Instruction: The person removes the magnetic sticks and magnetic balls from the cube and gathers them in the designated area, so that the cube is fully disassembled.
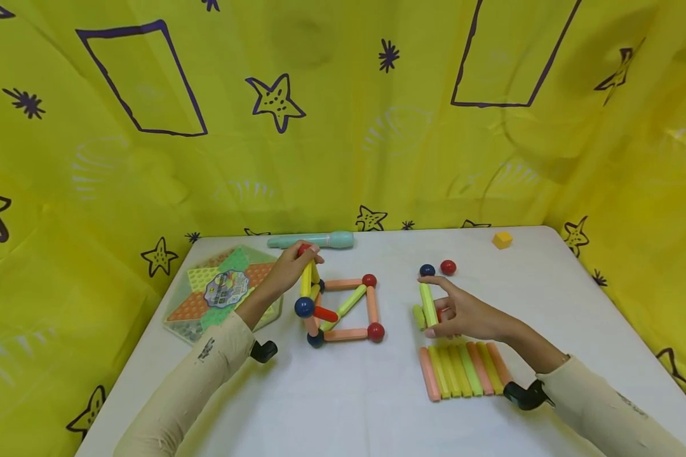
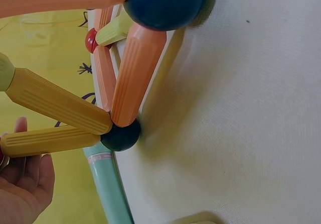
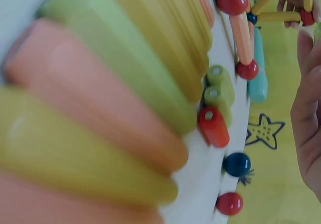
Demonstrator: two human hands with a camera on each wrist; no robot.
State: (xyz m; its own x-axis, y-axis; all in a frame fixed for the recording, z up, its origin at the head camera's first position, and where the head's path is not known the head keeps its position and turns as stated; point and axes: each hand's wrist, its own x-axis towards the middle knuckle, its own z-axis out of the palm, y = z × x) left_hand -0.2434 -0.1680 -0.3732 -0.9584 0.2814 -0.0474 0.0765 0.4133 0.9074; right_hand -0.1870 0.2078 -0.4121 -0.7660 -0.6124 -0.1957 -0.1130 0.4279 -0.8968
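A frame of magnetic sticks and balls stands left of centre; its base has salmon sticks (image 1: 345,334), red balls (image 1: 375,332) and blue balls (image 2: 120,137), with a light green stick (image 1: 351,301) slanting across. My left hand (image 1: 288,270) holds the red ball (image 1: 305,249) at the top, where yellow sticks (image 2: 50,141) meet. Another blue ball (image 1: 304,307) joins a raised yellow stick and a short red stick (image 1: 326,313). At right, my right hand (image 1: 474,312) pinches a light green stick (image 1: 429,304) between thumb and finger, above the table. In the right wrist view, that hand (image 3: 308,113) is partly cut off.
A row of coloured sticks (image 1: 460,371) lies below my right hand. Short green sticks (image 3: 216,91) and a red stick (image 3: 214,127) lie beyond it, near loose blue (image 1: 427,271) and red balls (image 1: 448,267). A boxed set (image 1: 223,292), teal microphone-shaped object (image 1: 311,240) and yellow cube (image 1: 502,240) sit farther out.
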